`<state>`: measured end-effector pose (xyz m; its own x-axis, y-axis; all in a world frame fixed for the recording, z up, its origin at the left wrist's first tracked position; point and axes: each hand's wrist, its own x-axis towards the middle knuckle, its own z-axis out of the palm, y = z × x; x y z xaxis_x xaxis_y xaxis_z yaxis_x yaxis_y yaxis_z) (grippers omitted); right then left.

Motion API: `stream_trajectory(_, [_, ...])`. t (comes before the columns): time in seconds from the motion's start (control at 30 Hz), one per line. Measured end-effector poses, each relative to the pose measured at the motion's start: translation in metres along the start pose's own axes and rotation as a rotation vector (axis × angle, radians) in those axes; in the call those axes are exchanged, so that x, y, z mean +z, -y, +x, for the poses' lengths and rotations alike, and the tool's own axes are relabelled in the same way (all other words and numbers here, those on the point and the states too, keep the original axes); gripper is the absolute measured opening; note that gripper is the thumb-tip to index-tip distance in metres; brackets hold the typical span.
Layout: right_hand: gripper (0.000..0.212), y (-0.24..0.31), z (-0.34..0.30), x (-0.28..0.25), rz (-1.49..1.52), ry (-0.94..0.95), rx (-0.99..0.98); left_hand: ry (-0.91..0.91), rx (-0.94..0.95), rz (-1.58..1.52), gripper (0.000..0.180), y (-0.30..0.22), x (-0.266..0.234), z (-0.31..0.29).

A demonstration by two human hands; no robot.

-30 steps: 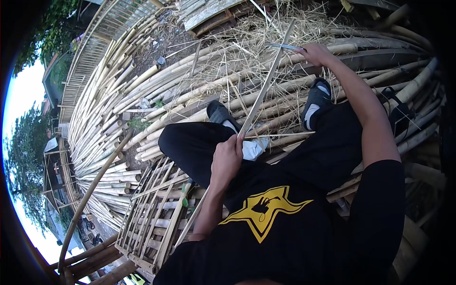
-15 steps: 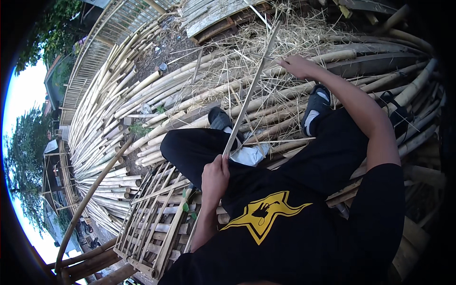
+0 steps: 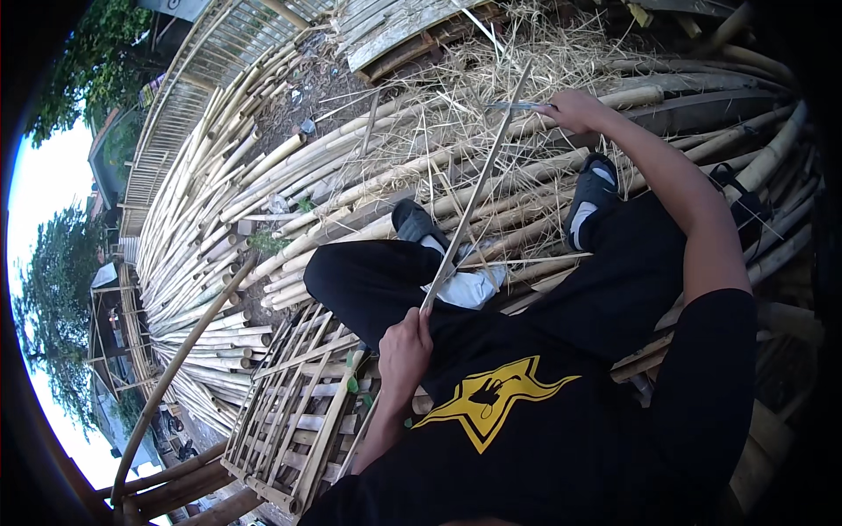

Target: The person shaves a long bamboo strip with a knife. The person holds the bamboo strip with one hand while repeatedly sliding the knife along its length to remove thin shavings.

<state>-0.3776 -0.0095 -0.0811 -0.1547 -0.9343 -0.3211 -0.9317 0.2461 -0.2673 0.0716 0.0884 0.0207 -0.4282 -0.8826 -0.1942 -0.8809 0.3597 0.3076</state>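
Many pale tan bamboo poles [image 3: 203, 187]: in the head view, they lie loosely stacked, spreading across the ground at left and running under and beyond the person's feet.
Dry straw-coloured shavings [image 3: 561, 53]: scattered over the poles at upper centre, around the working area.
Grey weathered wooden boards [image 3: 395, 31]: a flat platform at the top edge, just left of the shavings.
Slatted bamboo rack [image 3: 294, 412]: beside the left forearm, at lower left.
Long curved brown pole [image 3: 180, 351]: slants across the left side, in front of the stack.
Crumpled white bag [image 3: 474, 287]: between the legs, partly covered by the strip.
Dark grey sandals [image 3: 596, 182]: worn over white socks, one on each side of the strip, both on the poles.
Long thin pale bamboo strip [image 3: 478, 188]: slants from the lap up and to the right, its far end over the shavings.
Left hand [image 3: 405, 346]: closed around the strip's near end, close to the bent left knee, thumb uppermost.
Right hand [image 3: 579, 112]: arm stretched forward, fingers curled around the handle end of a narrow grey metal blade [image 3: 520, 106].
Blade and strip: they cross near the far end; whether they touch, I cannot tell.
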Motion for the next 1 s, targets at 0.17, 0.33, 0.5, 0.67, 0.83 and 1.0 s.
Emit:
stream_trajectory(0.17, [0.061,-0.019,0.000,0.008,-0.009,-0.062,-0.025,0.044,0.008,0.016,0.027,-0.001,-0.004,-0.003])
stream_trajectory(0.33, [0.061,-0.038,0.000,0.015,-0.068,-0.155,-0.100,0.061,0.034,-0.010,0.026,-0.004,-0.011,-0.005])
stream_trajectory(0.5, [0.062,-0.036,-0.007,0.006,-0.134,-0.086,-0.062,0.094,0.019,-0.030,0.028,-0.003,-0.021,-0.010])
stream_trajectory(0.67, [0.062,-0.008,0.001,0.008,-0.121,-0.134,-0.084,0.088,-0.008,-0.108,0.028,0.006,-0.032,-0.015])
stream_trajectory(0.83, [0.067,-0.014,0.006,0.024,0.022,-0.026,-0.057,0.055,0.015,-0.046,0.029,0.015,-0.030,-0.007])
stream_trajectory(1.0, [0.054,0.021,0.003,0.027,0.074,0.063,-0.009,0.048,0.038,0.045,0.027,0.010,-0.021,-0.012])
